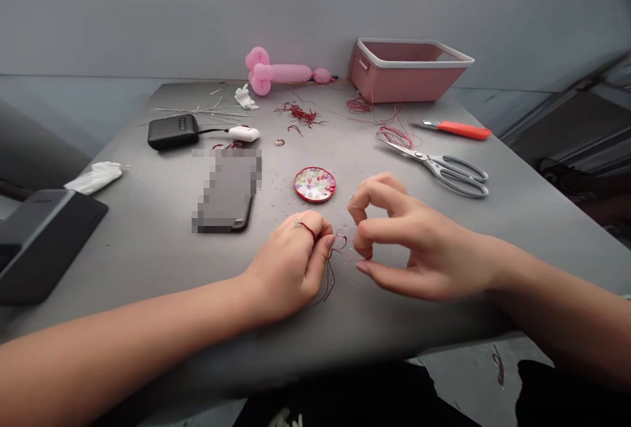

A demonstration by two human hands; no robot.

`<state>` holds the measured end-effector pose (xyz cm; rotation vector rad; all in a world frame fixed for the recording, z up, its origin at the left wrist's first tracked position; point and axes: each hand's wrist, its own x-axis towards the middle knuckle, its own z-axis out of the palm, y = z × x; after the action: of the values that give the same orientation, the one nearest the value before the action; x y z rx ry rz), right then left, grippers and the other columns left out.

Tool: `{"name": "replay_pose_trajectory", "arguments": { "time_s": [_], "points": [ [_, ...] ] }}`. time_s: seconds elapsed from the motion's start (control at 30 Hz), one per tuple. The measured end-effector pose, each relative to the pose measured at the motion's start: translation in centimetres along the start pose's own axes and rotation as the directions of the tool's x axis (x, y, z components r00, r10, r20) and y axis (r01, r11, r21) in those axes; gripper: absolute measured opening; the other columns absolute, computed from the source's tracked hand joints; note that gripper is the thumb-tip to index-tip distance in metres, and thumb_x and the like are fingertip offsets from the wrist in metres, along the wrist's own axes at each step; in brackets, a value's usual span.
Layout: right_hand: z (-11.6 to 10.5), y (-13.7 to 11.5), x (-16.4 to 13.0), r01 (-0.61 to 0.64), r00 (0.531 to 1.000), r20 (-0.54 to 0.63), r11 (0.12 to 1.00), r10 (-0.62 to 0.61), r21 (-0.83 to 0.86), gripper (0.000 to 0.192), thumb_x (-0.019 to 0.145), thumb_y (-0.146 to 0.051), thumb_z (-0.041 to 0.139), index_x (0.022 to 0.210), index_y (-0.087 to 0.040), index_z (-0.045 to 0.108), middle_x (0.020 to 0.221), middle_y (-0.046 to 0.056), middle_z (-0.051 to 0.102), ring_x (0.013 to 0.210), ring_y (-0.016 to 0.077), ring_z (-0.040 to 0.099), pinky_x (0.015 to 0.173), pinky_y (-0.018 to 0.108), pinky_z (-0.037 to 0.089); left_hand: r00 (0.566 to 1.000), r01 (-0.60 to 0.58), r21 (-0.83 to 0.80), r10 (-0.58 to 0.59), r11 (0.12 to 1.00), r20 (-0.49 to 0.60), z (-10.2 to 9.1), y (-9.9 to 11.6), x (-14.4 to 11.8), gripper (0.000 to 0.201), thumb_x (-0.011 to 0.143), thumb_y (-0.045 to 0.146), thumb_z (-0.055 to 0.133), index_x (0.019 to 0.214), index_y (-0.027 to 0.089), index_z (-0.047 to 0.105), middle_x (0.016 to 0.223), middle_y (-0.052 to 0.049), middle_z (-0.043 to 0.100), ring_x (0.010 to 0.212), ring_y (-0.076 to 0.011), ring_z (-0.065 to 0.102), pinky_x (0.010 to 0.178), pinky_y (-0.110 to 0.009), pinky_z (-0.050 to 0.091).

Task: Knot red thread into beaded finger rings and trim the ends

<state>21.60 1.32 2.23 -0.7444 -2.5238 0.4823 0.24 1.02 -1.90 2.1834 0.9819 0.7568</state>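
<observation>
The left hand (292, 263) pinched a thin cord (333, 274) in its fingertips. Beside them, the right hand (428, 249) curled narrowly, any hold unclear; a bead dish (315, 200) lay beyond.

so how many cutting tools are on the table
2: the grey-handled scissors, beyond the right hand, and the orange-handled utility knife, farther back behind the scissors. More could be hidden in the pink basket.
</observation>
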Motion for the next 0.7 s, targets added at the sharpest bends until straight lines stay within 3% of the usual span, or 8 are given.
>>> {"name": "replay_pose_trajectory", "arguments": {
  "time_s": [0.1, 0.27, 0.33, 0.4, 0.47, 0.5, 0.57, 0.7],
  "points": [
    [-0.3, 0.7, 0.1, -0.025, 0.994, -0.108, 0.995, 0.035, 0.096, 0.01, 0.083, -0.019, 0.064, 0.076, -0.021, 0.057, 0.091, 0.004, 0.045, 0.091, 0.0188, 0.046, 0.084, 0.038, 0.041, 1.0, 0.011, -0.097, -0.014, 0.995, -0.025, -0.1, 0.0, 0.1, 0.014, 0.094, 0.022, 0.04, 0.08, 0.021, 0.043, 0.068, 0.002, 0.045, 0.062, -0.0148, 0.042, 0.062, -0.03, 0.04],
    [0.4, 1.9, 0.3, -0.058, 0.979, -0.158, 0.922, 0.127, 0.382, 0.014, 0.089, -0.027, 0.062, 0.078, -0.022, 0.055, 0.086, 0.003, 0.05, 0.084, 0.0174, 0.053, 0.076, 0.035, 0.047, 0.998, 0.058, -0.342, -0.066, 0.938, -0.013, -0.3, 0.0, 0.3, 0.014, 0.095, 0.026, 0.043, 0.082, 0.02, 0.045, 0.068, 0.003, 0.045, 0.06, -0.0117, 0.04, 0.058, -0.027, 0.038],
    [1.2, 2.0, 0.4, -0.03, 0.944, -0.307, 0.959, 0.12, 0.282, 0.012, 0.09, -0.025, 0.06, 0.08, -0.022, 0.054, 0.086, 0.003, 0.053, 0.083, 0.0172, 0.055, 0.075, 0.035, 0.048, 0.996, 0.092, -0.41, -0.087, 0.908, 0.03, -0.4, 0.2, 0.3, 0.016, 0.095, 0.028, 0.046, 0.081, 0.02, 0.045, 0.068, 0.004, 0.043, 0.059, -0.0109, 0.038, 0.056, -0.026, 0.037],
    [1.9, 2.0, 0.4, -0.048, 0.897, -0.44, 0.999, 0.049, 0.012, 0.009, 0.088, -0.021, 0.061, 0.082, -0.023, 0.054, 0.088, 0.004, 0.057, 0.082, 0.0181, 0.056, 0.077, 0.037, 0.047, 0.99, 0.129, -0.451, -0.093, 0.883, 0.102, -0.4, 0.4, 0.2, 0.016, 0.093, 0.029, 0.05, 0.081, 0.019, 0.047, 0.067, 0.004, 0.044, 0.058, -0.0102, 0.038, 0.054, -0.025, 0.036],
    [2.1, 1.6, 0.3, -0.108, 0.878, -0.478, 0.971, -0.008, -0.214, 0.009, 0.087, -0.021, 0.062, 0.08, -0.024, 0.056, 0.086, 0.005, 0.061, 0.081, 0.0202, 0.056, 0.079, 0.04, 0.046, 0.983, 0.156, -0.465, -0.092, 0.871, 0.157, -0.5, 0.6, 0.1, 0.014, 0.09, 0.028, 0.055, 0.081, 0.018, 0.049, 0.066, 0.003, 0.046, 0.057, -0.0097, 0.04, 0.052, -0.024, 0.036],
    [2.1, 1.4, 0.3, -0.139, 0.877, -0.481, 0.958, 0.002, -0.25, 0.01, 0.087, -0.023, 0.062, 0.078, -0.024, 0.057, 0.084, 0.005, 0.063, 0.08, 0.0211, 0.057, 0.079, 0.041, 0.046, 0.981, 0.167, -0.474, -0.097, 0.865, 0.168, -0.5, 0.6, 0.0, 0.014, 0.088, 0.027, 0.056, 0.08, 0.018, 0.05, 0.065, 0.003, 0.046, 0.056, -0.0093, 0.04, 0.052, -0.024, 0.036],
    [1.6, 0.8, 0.3, -0.216, 0.87, -0.481, 0.962, 0.111, -0.169, 0.018, 0.09, -0.029, 0.06, 0.073, -0.025, 0.056, 0.077, 0.005, 0.063, 0.076, 0.0217, 0.058, 0.075, 0.041, 0.046, 0.978, 0.194, -0.496, -0.128, 0.847, 0.164, -0.6, 0.7, 0.0, 0.014, 0.087, 0.027, 0.059, 0.078, 0.018, 0.051, 0.063, 0.004, 0.047, 0.054, -0.0085, 0.04, 0.05, -0.023, 0.036],
    [0.3, 0.2, 0.2, -0.322, 0.79, -0.458, 0.912, 0.407, 0.254, 0.028, 0.093, -0.036, 0.058, 0.068, -0.024, 0.053, 0.071, 0.003, 0.055, 0.073, 0.0196, 0.055, 0.072, 0.039, 0.045, 0.978, 0.207, -0.524, -0.187, 0.826, 0.091, -0.6, 0.6, 0.1, 0.017, 0.086, 0.027, 0.06, 0.075, 0.017, 0.052, 0.065, 0.003, 0.05, 0.055, -0.0082, 0.042, 0.051, -0.022, 0.037]
  ]
}}
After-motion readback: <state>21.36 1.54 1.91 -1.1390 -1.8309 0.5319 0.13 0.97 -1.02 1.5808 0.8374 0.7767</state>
